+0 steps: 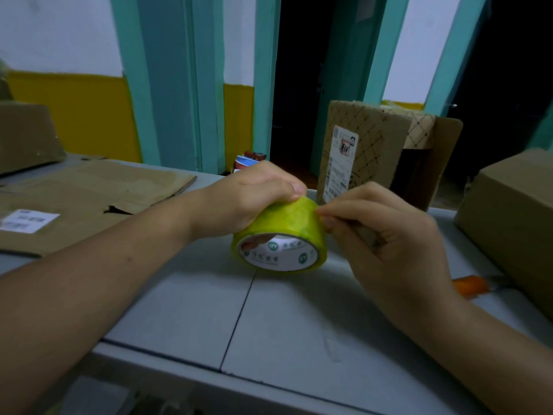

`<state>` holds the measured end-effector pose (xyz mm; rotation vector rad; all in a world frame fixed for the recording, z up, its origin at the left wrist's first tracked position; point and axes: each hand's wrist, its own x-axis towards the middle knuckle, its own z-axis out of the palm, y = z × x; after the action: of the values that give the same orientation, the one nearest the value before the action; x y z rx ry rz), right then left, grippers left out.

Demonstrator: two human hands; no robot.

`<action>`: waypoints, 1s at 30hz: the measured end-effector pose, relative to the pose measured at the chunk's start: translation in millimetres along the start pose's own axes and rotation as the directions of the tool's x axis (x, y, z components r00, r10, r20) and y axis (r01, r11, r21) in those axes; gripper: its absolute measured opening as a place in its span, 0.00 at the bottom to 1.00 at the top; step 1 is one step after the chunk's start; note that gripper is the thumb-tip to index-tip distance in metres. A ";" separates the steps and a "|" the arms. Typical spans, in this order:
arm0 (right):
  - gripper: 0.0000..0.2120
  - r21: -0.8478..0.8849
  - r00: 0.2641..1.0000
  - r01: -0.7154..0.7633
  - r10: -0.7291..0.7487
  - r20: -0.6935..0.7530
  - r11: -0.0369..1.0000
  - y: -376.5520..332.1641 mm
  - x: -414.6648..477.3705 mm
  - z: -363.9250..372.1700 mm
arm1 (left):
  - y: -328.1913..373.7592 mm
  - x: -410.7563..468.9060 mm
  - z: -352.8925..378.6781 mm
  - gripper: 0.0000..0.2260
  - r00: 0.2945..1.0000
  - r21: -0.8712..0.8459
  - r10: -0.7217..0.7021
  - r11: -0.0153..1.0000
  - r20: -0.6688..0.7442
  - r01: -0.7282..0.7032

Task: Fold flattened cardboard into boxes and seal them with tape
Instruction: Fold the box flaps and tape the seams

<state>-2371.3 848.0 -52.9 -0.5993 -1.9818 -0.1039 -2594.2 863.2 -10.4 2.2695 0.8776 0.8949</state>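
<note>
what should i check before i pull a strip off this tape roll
1. Left hand grip on the yellow-green roll of tape: ok, fingers curl over its top.
2. Tape end found: cannot tell; the right hand fingertips pinch at the roll's upper edge, but no free strip shows.
3. Box folded and ready to seal: not ok; the flattened brown cardboard sheet lies unfolded on the grey table to the left.
4. Cutter nearby: ok; an orange-handled tool lies to the right beside the plain brown cardboard box. Its blade is too blurred to judge.
</note>
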 end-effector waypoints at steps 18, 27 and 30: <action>0.07 0.001 0.998 -0.008 0.008 0.061 1.000 -4.2 -2.2 -3.0 | -4.0 -0.8 -0.4 0.19 0.999 -0.024 -0.040 0.999 -0.027 0.040; 0.07 0.043 0.991 0.039 -0.044 0.127 0.998 4.6 6.8 -12.6 | -4.1 -0.8 -2.0 0.16 0.999 -0.024 -0.041 0.999 0.016 0.041; 0.06 0.075 0.988 0.022 -0.033 0.153 0.997 4.8 9.2 -16.1 | -0.5 1.0 -0.5 0.16 0.999 -0.055 -0.023 0.998 0.033 0.025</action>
<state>-2359.2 850.4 -38.1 -0.5465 -2.1345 -0.0011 -2594.1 864.4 -10.0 2.2153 0.8532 0.8591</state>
